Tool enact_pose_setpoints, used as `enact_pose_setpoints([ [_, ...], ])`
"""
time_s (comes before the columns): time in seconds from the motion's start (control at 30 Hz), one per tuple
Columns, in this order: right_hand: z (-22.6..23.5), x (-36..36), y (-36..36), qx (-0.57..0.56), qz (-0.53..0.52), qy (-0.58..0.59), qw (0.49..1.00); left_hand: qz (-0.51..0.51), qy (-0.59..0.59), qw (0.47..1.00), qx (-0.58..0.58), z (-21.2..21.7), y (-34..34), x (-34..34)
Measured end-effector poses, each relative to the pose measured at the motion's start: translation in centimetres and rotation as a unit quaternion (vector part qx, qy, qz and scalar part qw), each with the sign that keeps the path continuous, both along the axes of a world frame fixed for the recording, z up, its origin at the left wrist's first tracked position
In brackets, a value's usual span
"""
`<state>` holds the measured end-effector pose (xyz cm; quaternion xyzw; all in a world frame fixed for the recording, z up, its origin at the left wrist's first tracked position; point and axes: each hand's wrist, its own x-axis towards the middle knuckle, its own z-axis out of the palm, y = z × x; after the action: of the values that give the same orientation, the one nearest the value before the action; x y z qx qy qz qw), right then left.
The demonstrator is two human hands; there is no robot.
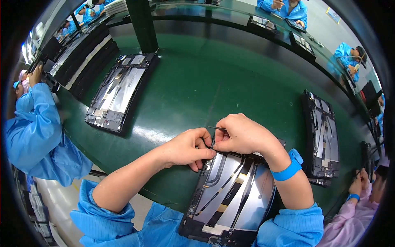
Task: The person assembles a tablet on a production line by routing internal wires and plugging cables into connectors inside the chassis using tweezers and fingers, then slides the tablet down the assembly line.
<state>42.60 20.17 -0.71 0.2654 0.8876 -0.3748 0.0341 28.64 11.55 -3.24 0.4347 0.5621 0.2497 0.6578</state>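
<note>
In front of me lies an opened tablet (235, 189), its silvery inner plates, dark flat cables and black frame exposed. My left hand (185, 149) is closed at its far left corner, with thumb and fingertips pinched on the edge there. Right beside it, my right hand (243, 135) bends over the same far edge. Its fingers grip a thin dark tool (215, 128) whose end sticks out to the left; the rest is hidden, so its kind cannot be told. The two hands' fingertips nearly meet at the corner. A blue band (288, 166) circles my right wrist.
Other opened tablets lie on the green table (185, 78), one at the left (119, 92) and some at the right (323, 133). Black trays (82, 61) are stacked far left. A dark post (142, 24) rises behind. Co-workers in blue sit around; one in pink is at lower right.
</note>
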Motion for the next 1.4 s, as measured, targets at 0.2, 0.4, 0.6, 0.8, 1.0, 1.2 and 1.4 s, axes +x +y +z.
enact_pose_setpoints([
  [0.2, 0.0, 0.0, 0.1, 0.001, 0.004, 0.0, 1.0, 0.019, -0.012, 1.0, -0.015, -0.1, 0.0, 0.2],
  [0.4, -0.4, 0.5, -0.2, 0.033, 0.037, 0.011, 0.999, 0.009, 0.021, 1.0, -0.011, 0.2, 0.1, 0.5],
  [0.6, 3.0, 3.1, -3.3, 0.44, -0.032, 0.133, 0.888, -0.008, 0.027, 1.0, -0.004, 0.6, 0.0, 0.3],
  [0.8, 0.2, 6.0, -4.8, 0.328, 0.035, 0.105, 0.938, -0.013, 0.007, 1.0, -0.015, 0.3, 0.3, 0.1],
  [1.0, -0.1, 4.6, -6.7, 0.255, 0.107, 0.133, 0.952, -0.015, -0.001, 1.0, 0.015, 0.1, 0.2, 0.0],
  [1.2, -2.0, 3.9, -6.3, 0.277, 0.081, 0.161, 0.944, -0.011, -0.01, 0.999, 0.029, -0.3, 0.1, 0.0],
  [1.4, -2.8, 3.9, -6.5, 0.267, 0.059, 0.233, 0.933, -0.02, -0.006, 0.999, 0.047, -0.2, -0.2, -0.2],
])
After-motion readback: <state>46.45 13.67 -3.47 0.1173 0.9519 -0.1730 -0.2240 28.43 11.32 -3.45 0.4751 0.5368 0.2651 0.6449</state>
